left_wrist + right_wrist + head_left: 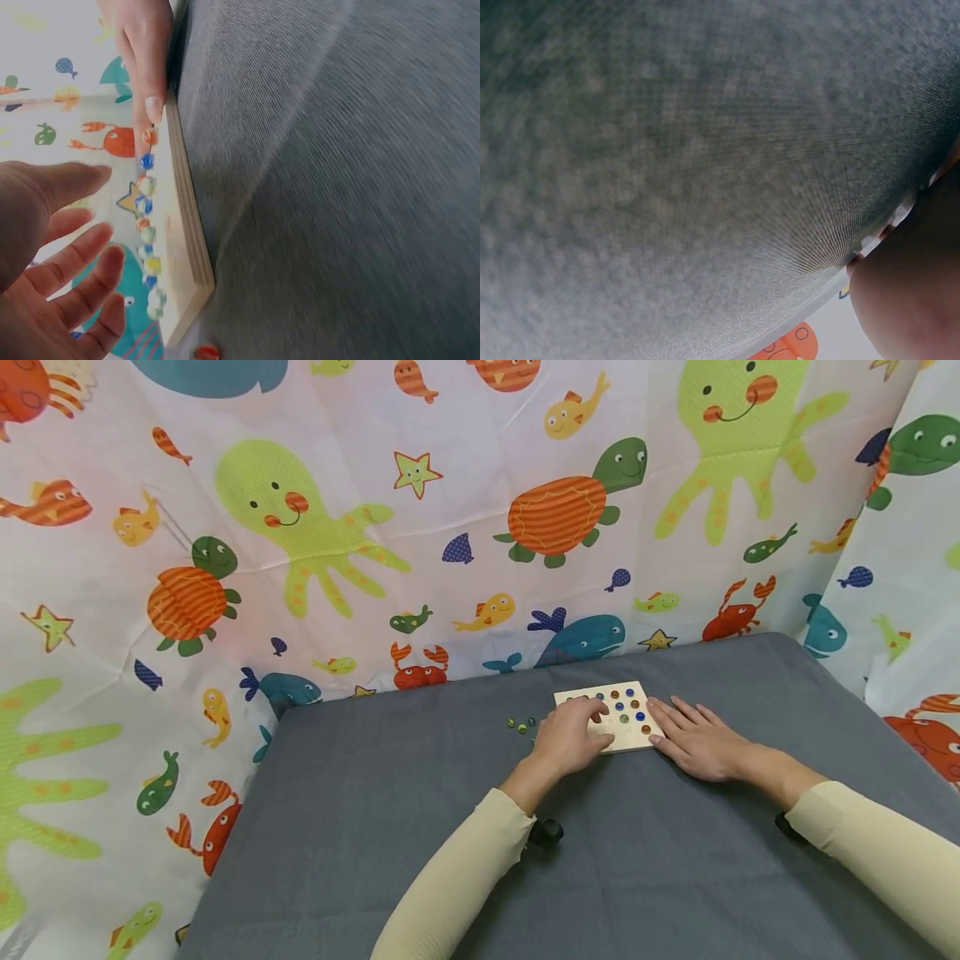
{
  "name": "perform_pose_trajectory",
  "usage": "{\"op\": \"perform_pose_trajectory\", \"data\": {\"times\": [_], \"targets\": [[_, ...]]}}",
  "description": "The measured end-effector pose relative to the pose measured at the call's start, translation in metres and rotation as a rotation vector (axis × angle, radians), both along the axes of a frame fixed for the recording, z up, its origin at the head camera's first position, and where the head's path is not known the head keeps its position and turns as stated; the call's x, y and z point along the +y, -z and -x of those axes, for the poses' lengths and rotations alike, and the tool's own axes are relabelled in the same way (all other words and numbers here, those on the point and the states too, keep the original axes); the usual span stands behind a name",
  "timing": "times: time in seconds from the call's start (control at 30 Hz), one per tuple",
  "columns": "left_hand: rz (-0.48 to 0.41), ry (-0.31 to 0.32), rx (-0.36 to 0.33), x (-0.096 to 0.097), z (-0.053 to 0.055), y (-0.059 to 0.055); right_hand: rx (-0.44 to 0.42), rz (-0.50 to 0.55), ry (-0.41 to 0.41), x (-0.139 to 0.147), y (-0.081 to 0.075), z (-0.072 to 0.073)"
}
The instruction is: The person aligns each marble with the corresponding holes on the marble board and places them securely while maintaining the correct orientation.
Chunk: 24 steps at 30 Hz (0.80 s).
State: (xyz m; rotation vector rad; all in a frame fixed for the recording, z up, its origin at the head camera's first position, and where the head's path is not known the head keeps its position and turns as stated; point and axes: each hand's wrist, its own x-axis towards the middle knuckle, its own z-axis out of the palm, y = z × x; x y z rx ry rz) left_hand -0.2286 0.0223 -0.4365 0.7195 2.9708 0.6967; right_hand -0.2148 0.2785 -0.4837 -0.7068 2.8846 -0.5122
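A pale wooden board [628, 740] lies on the grey cloth, with rows of coloured glass marbles [641, 716] seated in its top. Over the board's left part hovers my left hand [566, 735], fingers loosely bent and thumb apart. In the left wrist view that hand [56, 262] shows nothing between thumb and fingers. My right hand [697, 745] lies flat, its fingertips touching the board's right edge. Several loose marbles [522, 728] rest left of the board, partly hidden by my left hand. The right wrist view shows mostly cloth and part of the right hand [911, 292].
A grey cloth [390, 810] covers the table. Behind it and at the sides hangs a white curtain [465, 418] printed with sea animals. One orange marble [206, 352] lies on the cloth near the board's corner in the left wrist view.
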Motion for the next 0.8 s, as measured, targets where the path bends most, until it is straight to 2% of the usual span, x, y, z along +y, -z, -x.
{"op": "perform_pose_trajectory", "data": {"times": [0.17, 0.43, 0.6, 0.8], "targets": [[-0.018, 0.03, -0.012, -0.017, -0.007, 0.0, -0.007, -0.027, 0.013, 0.0, 0.001, -0.001], [-0.067, 0.019, -0.041, -0.057, -0.015, 0.001, -0.042, -0.043, 0.006, -0.005, -0.006, -0.004], [-0.117, 0.004, -0.081, -0.084, -0.016, -0.001, -0.016, -0.018, 0.005, -0.004, -0.007, -0.005], [-0.158, -0.018, -0.117, -0.107, -0.015, -0.001, -0.054, -0.062, 0.004, -0.007, -0.015, -0.004]]}}
